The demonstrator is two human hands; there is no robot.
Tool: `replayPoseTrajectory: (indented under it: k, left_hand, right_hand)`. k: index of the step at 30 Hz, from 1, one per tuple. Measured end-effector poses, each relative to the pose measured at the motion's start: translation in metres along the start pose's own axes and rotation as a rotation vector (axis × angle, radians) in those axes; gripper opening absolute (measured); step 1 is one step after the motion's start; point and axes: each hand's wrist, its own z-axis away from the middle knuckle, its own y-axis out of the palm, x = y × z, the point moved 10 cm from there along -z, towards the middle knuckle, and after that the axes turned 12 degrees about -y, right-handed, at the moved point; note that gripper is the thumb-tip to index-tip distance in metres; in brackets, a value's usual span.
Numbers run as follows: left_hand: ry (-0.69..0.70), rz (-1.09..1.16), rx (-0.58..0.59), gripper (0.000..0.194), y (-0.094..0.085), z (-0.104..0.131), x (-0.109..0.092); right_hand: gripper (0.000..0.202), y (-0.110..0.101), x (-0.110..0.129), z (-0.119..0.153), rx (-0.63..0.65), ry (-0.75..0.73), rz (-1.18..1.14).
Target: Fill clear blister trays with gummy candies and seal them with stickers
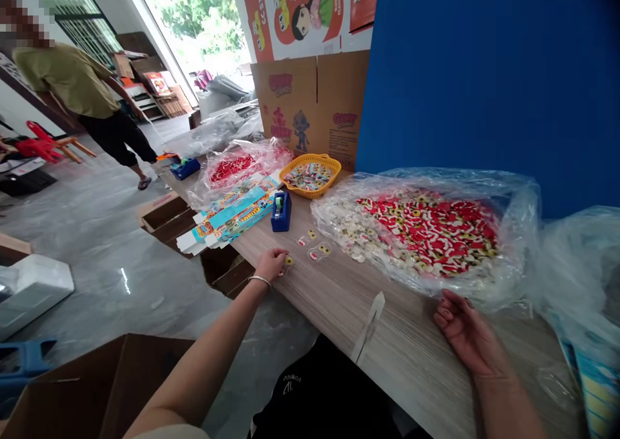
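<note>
At the table's front edge, my left hand (270, 266) pinches a small clear packet (289, 262) with a yellow round piece in it. Farther along lie more clear packets (320, 252) with red and yellow pieces. My right hand (462, 330) is turned palm up over the table, its fingers loosely bent and apart, with nothing visible in them. Just beyond it spreads a large clear plastic bag (518, 232) full of red-and-white, yellow and whitish gummy-like pieces (436, 232).
A blue tape dispenser (281, 212), a yellow basket (334, 165) of wrapped pieces and flat printed boxes (242, 213) occupy the table's far part. A pointed clear strip (369, 326) lies near me. Cardboard boxes (121, 387) stand on the floor. A person (87, 90) is at the left.
</note>
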Motion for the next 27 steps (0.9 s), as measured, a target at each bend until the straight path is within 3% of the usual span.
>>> replayPoseTrajectory:
  k: [7,13,16,18,21,24,27]
  left_hand:
    - [0.118,-0.258,-0.067,0.026,0.001,-0.008,-0.023]
    - [0.147,-0.191,-0.101,0.016,-0.008,-0.007,-0.025]
    - [0.132,-0.112,-0.013,0.021,0.005,0.012,-0.020]
    - [0.133,-0.069,0.082,0.029,0.028,0.034,-0.015]
    - [0.122,-0.016,0.252,0.037,0.078,0.067,-0.007]
    - [-0.041,0.159,0.469,0.034,0.144,0.097,0.009]
    - [-0.146,0.173,0.665,0.025,0.213,0.136,0.022]
  right_hand:
    - [0.042,0.003,0.001,0.002,-0.009,-0.001,0.021]
    - [0.040,0.005,0.002,0.000,0.013,-0.002,0.004]
    - [0.036,0.016,0.002,0.001,0.050,0.003,-0.046]
    - [0.036,0.030,0.005,0.007,0.092,-0.008,-0.048]
    - [0.036,0.044,0.010,0.015,0.099,-0.050,0.024]
    - [0.034,0.041,0.018,0.027,0.028,-0.110,0.113]
    - [0.034,0.033,0.033,0.062,0.010,-0.122,0.203]
